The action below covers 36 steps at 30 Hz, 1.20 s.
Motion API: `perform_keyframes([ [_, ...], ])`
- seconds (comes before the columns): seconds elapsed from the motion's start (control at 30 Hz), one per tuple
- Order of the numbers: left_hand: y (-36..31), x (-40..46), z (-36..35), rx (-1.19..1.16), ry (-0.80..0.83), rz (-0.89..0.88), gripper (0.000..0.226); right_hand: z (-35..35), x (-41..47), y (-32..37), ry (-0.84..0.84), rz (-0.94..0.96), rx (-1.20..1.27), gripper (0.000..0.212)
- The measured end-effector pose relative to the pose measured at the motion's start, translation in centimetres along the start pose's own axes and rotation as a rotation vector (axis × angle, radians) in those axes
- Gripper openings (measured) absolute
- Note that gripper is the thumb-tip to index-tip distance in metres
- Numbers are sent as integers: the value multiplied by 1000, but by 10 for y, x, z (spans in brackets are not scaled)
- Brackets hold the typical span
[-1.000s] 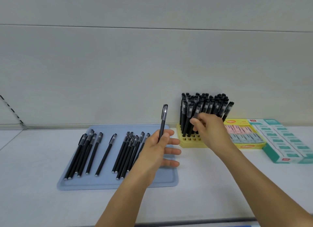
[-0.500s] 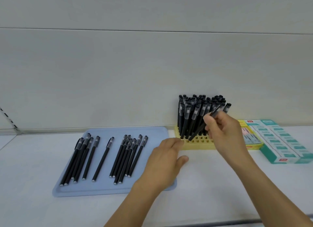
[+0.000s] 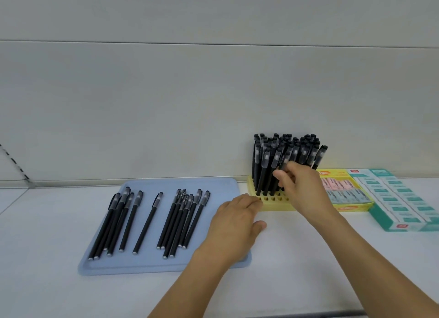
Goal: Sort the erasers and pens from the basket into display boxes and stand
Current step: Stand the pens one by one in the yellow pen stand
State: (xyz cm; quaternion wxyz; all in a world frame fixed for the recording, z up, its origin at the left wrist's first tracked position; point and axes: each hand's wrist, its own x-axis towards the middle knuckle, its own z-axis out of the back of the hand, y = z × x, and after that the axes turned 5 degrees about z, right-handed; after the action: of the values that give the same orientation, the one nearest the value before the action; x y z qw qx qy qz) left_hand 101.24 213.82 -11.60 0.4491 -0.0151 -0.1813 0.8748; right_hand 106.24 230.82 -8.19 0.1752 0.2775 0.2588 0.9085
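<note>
A yellow pen stand (image 3: 273, 202) at the back centre-right holds many upright black pens (image 3: 263, 161). My right hand (image 3: 301, 187) is at the stand's front right, fingers pinched on one black pen (image 3: 283, 165) that stands among the others. My left hand (image 3: 235, 220) lies flat and holds nothing, fingertips touching the stand's front left corner, over the right edge of the blue tray (image 3: 221, 183). Several black pens (image 3: 183, 220) lie on the tray in two groups, with a single one (image 3: 148, 222) between them.
A yellow display box (image 3: 349, 207) with pink and pale erasers sits right of the stand. A teal box (image 3: 382, 220) of erasers stands further right. A grey wall rises behind the white counter.
My left hand passed its pen to the right hand and dropped flat by the stand. My right hand carried that pen in among the upright pens.
</note>
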Motion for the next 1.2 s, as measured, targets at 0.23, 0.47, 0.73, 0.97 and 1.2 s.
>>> perform_keyframes([
  [0.23,41,-34,33,91,-292,342,50,-19,-35,36,-180,8,28,30],
  [0.47,87,-56,61,102,14,804,74,-69,-38,108,455,153,-297,43],
  [0.73,80,-41,69,-124,121,774,25,-75,-11,111,630,46,-325,33],
  [0.97,92,-34,66,-107,-192,723,18,-36,-27,74,343,1,24,21],
  [1.2,46,-9,65,-1236,-349,522,13,23,-25,23,-172,-109,398,18],
])
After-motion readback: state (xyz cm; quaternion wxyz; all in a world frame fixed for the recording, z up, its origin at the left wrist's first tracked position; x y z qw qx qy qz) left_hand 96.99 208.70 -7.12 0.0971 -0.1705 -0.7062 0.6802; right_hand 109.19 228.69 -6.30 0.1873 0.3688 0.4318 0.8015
